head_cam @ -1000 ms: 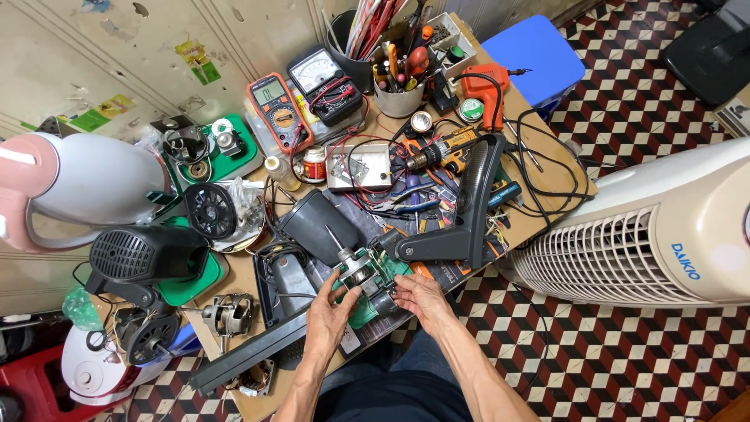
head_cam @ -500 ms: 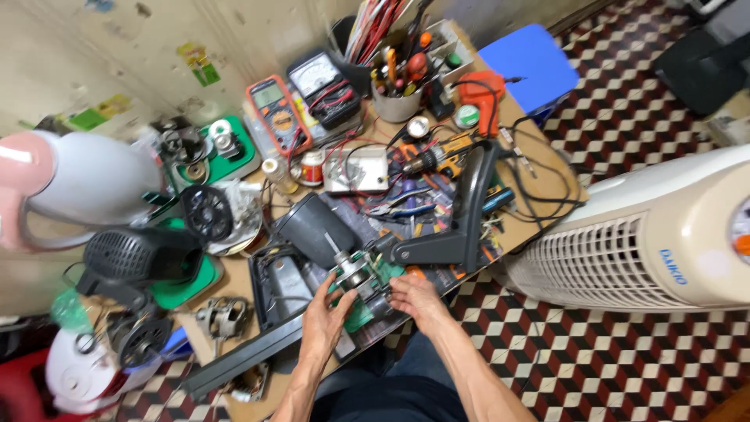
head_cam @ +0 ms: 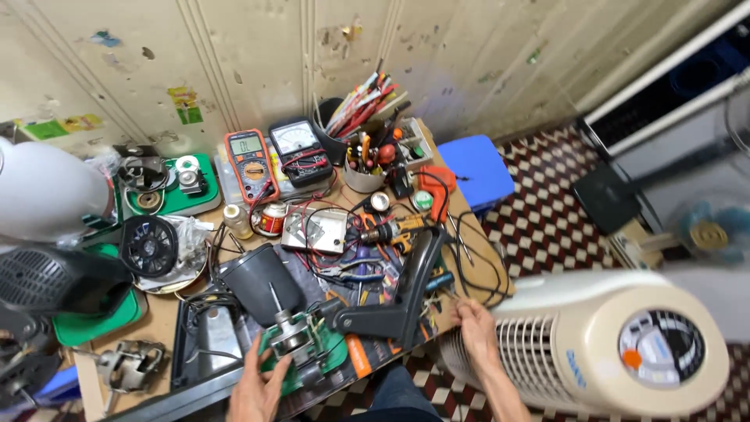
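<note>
Head view, left hand (head_cam: 256, 384) touching motor (head_cam: 293, 341)

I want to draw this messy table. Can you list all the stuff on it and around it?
Motor: one, metal, on green mat at front edge.
Cone: one, dark grey, behind motor.
Black bracket: one, right of motor.
Multimeters: two, orange and black, at the back.
Tool cup: one, white, full of screwdrivers.
Drill: one, orange-black, mid-table.
Wires: black, right edge.
Fan blade: one, black, left.
Stool: one, blue, beside table.
Tower fan: one, cream, right.
Left hand: on motor.
Right hand: at right table edge by wires.
</note>
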